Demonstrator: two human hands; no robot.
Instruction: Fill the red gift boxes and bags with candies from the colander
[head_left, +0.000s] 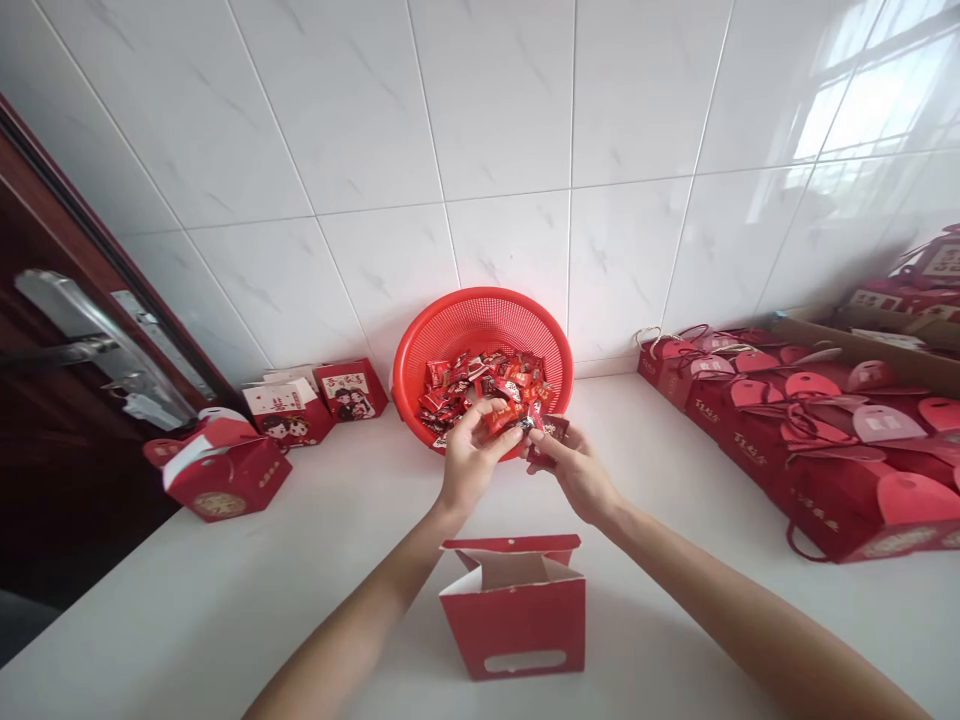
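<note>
My left hand (476, 448) is closed on wrapped candies (504, 416), one of them in an orange-red wrapper. Close beside it, my right hand (574, 470) grips a dark red wrapped candy (553, 432). The fingertips of both hands nearly meet in front of a red plastic basket (409, 365), which leans tilted against the wall and holds many small wrapped candies (457, 375). Nearer to me, between my forearms, a red paper gift box (517, 630) stands upright with its top open and a clear oval cutout low on its front.
Red boxes (289, 405) with cartoon figures and a partly open box (225, 475) stand at the left, near a dark door (45, 400). Rows of red handled boxes (787, 450) fill the right side. The tiled wall (510, 130) bounds the white counter (360, 580).
</note>
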